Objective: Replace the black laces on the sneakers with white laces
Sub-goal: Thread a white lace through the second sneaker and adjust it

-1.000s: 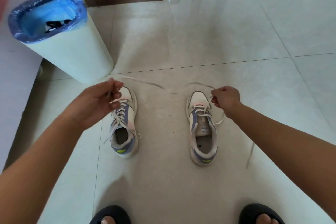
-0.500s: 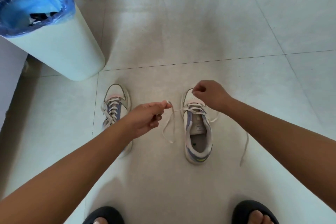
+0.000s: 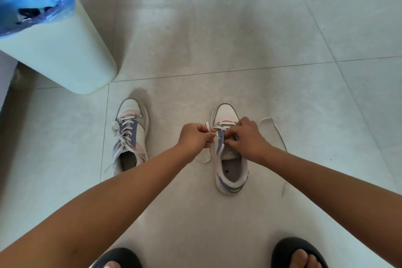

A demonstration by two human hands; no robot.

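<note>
My left hand [image 3: 193, 138] pinches one end of the flat white lace [image 3: 209, 127]; my right hand [image 3: 247, 137], fingers curled, presses on the eyelets of the white-and-purple sneaker [image 3: 228, 159] beneath it. Threading goes best, I judge, keeping the lace flat and both ends even. Left of my hands, the matching sneaker [image 3: 130, 135] sits laced in white; beyond it, a pale bin [image 3: 65, 54] holds something black.
</note>
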